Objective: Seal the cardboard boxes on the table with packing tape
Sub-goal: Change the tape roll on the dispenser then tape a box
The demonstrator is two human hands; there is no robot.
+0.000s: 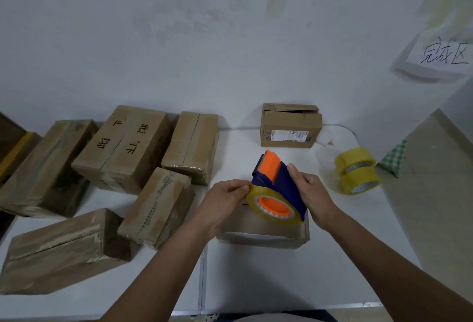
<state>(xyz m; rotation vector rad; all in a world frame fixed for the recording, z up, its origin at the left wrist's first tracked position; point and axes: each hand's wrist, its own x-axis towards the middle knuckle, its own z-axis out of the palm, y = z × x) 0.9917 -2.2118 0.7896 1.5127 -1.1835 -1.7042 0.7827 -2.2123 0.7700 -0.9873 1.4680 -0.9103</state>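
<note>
We held the tape dispenser (277, 188), dark blue with an orange blade guard and orange hub, just above a low cardboard box (261, 232) at table centre. Our right hand (313, 193) curled round the dispenser's blue body from 3 o'clock; our left hand (227, 193), at 9 o'clock, pinched the edge of its yellowish tape roll (271, 206) between thumb and fingertips. At 12 o'clock sat a small box (290, 127) with loose top flaps and a printed barcode label, its text too small to read. At 3 o'clock two yellow tape rolls (357, 170) lay stacked. From 9 to 11 o'clock lay several taped boxes; one box (122, 147) bore handwritten characters, seen upside down. On the wall at 2 o'clock a paper sign (441, 54) read "完成区". All rested on the white table (256, 283).
</note>
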